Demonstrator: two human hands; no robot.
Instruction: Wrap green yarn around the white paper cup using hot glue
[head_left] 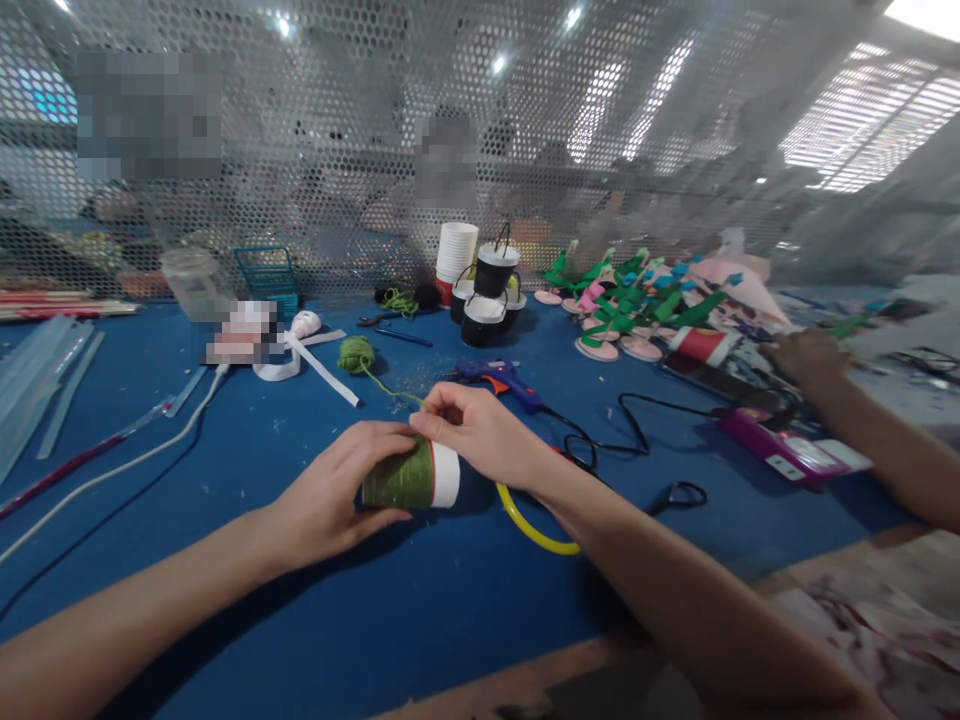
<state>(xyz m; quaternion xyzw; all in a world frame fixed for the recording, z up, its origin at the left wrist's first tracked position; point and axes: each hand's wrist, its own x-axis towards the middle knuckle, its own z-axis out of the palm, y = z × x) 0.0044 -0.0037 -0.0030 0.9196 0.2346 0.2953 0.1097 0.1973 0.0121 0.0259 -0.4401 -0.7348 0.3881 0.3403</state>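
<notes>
Left hand (341,478), curled half-closed, grips the yarn-wrapped paper cup (409,480) sideways over the bench (300,630), long axis left-to-right; right hand (474,424), fingertips pinched, holds the green yarn strand (391,389) above it.

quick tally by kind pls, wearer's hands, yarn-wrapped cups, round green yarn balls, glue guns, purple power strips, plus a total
Hands: 2, left hand and right hand
Yarn-wrapped cup: 1
Green yarn ball: 1
Glue gun: 1
Purple power strip: 1
Total: 6
</notes>
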